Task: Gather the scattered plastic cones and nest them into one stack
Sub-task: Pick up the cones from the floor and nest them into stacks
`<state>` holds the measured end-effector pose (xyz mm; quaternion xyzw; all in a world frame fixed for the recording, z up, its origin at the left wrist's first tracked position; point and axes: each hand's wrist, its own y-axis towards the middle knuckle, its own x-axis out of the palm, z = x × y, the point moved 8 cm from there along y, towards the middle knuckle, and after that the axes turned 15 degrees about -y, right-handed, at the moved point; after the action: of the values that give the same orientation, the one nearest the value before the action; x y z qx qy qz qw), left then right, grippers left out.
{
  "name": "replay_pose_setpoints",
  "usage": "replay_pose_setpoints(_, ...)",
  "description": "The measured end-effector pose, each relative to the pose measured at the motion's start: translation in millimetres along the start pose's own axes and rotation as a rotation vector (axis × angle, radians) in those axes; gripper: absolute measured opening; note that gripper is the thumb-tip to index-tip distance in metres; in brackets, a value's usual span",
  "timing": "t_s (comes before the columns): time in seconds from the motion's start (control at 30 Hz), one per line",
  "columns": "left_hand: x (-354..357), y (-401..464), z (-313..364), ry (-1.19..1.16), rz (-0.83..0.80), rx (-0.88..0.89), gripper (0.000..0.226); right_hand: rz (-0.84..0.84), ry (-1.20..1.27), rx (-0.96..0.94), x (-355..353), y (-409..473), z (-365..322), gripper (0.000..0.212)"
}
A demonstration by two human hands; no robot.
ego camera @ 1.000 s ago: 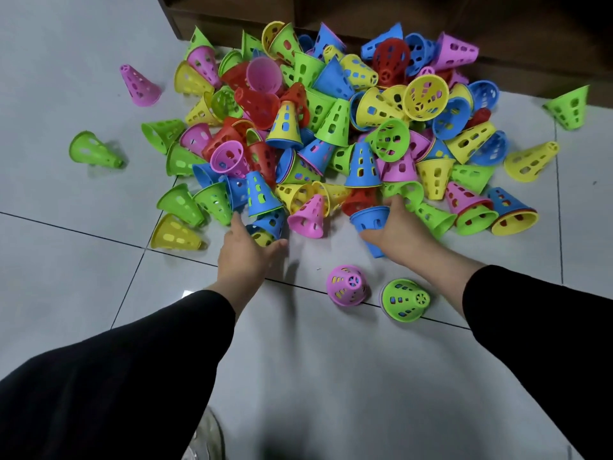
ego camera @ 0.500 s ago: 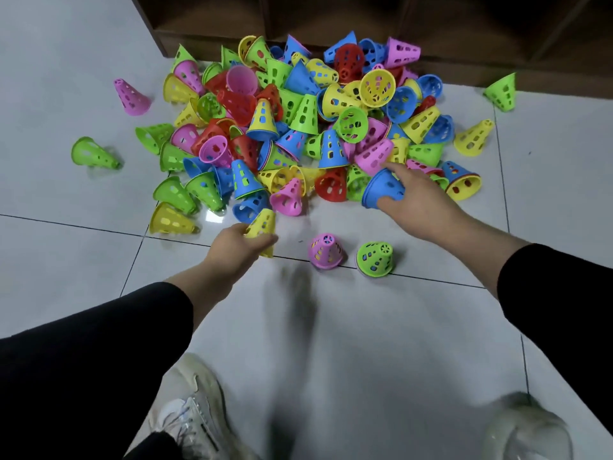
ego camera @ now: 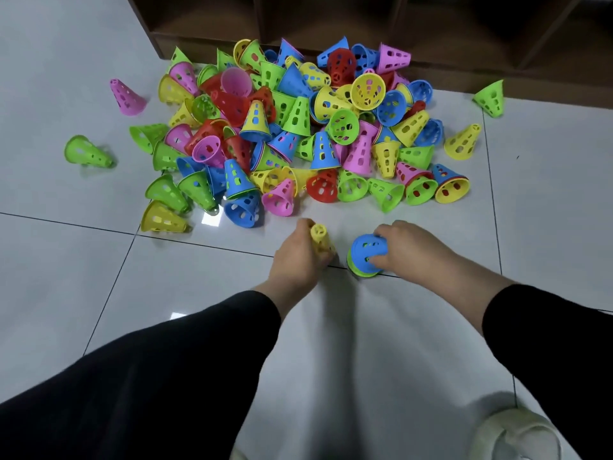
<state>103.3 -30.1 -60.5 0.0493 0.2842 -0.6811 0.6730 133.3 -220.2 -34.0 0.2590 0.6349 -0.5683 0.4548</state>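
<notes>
Both hands have come back from the pile [ego camera: 298, 134] with a catch! The right hand [ego camera: 406, 249] now seats a blue cone [ego camera: 368, 250] over the green cone [ego camera: 360, 271] on the floor [ego camera: 365, 343], fingers curled round it. The left hand [ego camera: 298, 257] grips a yellow cone [ego camera: 320, 239], probably over the pink one, hidden now. Two stacks started; the perforated, bright cones mostly lie heaped.

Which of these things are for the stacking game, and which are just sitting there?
For the game:
- yellow cone gripped by the left hand
- blue cone held by the right hand, set over a green cone
- big pile of cones
- stray green cone
- stray pink cone

Just there:
- wooden shelf
- white shoe
- tiled floor
</notes>
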Motion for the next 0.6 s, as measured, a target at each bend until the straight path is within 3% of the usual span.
replay_pose_setpoints(0.1,5,8,-20,0.095,-0.026,-0.076,0.048,-0.013,0.041,-0.008,15,3,-2,0.059)
replay_pose_setpoints(0.2,-5,14,-21,0.039,0.007,-0.047,0.062,0.093,0.129,-0.007,7,8,0,0.067)
replay_pose_setpoints(0.4,-87,41,-26,0.064,0.416,0.011,0.040,0.257,0.215,0.024,-30,52,9,0.050)
replay_pose_setpoints(0.5,-125,64,-37,0.090,0.553,-0.036,0.049,0.315,0.234,0.059,-43,76,9,0.054)
replay_pose_setpoints(0.6,-149,90,-48,0.140,0.581,-0.133,0.061,0.285,0.170,0.078,-46,106,6,0.058)
